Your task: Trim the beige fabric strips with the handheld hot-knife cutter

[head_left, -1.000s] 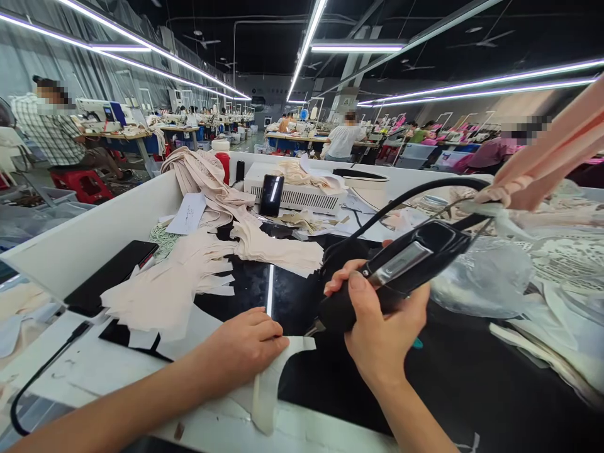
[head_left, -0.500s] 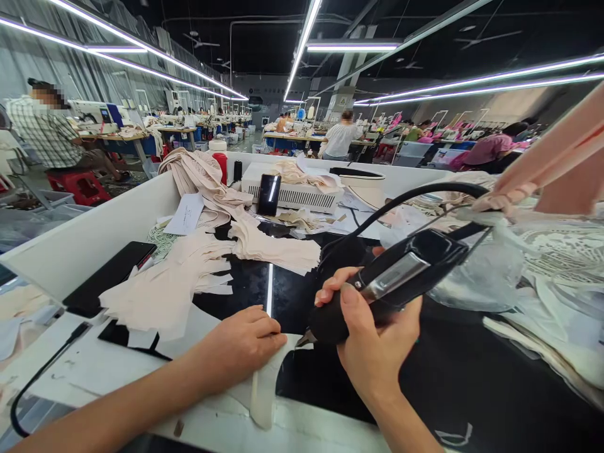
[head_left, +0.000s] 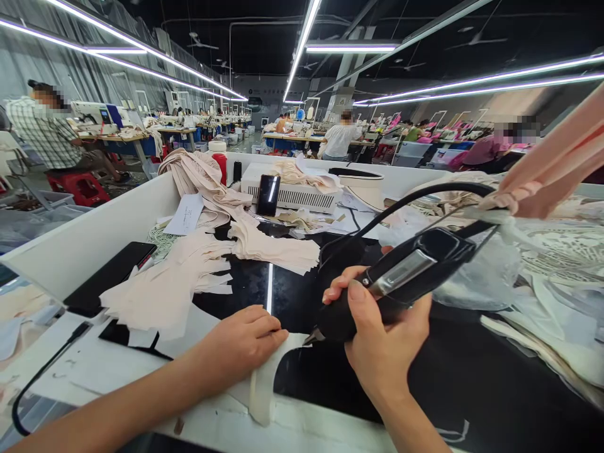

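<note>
My left hand [head_left: 248,345] presses down on a small curved piece of pale cream fabric [head_left: 265,384], its fingers bent and held together. This piece lies over the table's front edge, and a narrow end of it reaches right. My right hand [head_left: 384,355] is wrapped around a black corded hand tool [head_left: 406,274] with a grey panel and a pointed metal tip. The tip is at the fabric's narrow right end, beside my left fingertips. What lies beneath my left palm is hidden.
Stacked pale strips [head_left: 276,248] and a fanned fabric pile [head_left: 165,283] lie beyond my left hand. A phone [head_left: 268,195] leans against a vented white box [head_left: 302,198]. The tool's cable [head_left: 401,200] arches near pink cloth [head_left: 542,163]; a plastic bag [head_left: 476,274] sits right.
The tool and my right hand have moved slightly right, and its tip has shifted along to the fabric's end. My left hand stays on the fabric.
</note>
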`<action>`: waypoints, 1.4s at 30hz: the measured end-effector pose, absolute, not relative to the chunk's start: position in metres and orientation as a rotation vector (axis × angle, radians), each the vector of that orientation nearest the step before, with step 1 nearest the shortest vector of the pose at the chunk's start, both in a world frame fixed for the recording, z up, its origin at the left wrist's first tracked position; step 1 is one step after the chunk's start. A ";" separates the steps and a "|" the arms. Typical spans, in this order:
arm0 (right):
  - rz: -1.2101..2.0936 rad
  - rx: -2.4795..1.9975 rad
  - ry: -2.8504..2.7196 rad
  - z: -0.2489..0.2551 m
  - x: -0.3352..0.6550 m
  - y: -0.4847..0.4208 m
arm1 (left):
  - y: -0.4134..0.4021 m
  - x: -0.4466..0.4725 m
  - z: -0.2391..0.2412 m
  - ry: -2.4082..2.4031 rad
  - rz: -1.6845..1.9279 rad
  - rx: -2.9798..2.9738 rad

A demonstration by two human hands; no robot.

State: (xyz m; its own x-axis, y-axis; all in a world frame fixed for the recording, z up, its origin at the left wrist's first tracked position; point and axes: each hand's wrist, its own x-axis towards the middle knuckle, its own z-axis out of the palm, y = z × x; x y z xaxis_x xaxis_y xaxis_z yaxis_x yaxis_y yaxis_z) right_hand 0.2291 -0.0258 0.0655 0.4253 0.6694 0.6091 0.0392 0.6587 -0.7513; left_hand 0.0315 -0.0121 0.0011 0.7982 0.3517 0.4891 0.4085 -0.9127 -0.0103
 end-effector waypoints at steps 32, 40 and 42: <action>0.386 -0.762 -1.055 0.063 0.220 -0.060 | -0.052 0.037 0.000 -1.031 -0.206 -2.780; 0.389 -0.781 -1.035 0.064 0.219 -0.062 | -0.073 0.051 -0.015 -1.007 -0.463 -2.571; 0.418 -0.772 -1.041 0.064 0.220 -0.058 | -0.074 0.051 -0.017 -1.000 -0.497 -2.550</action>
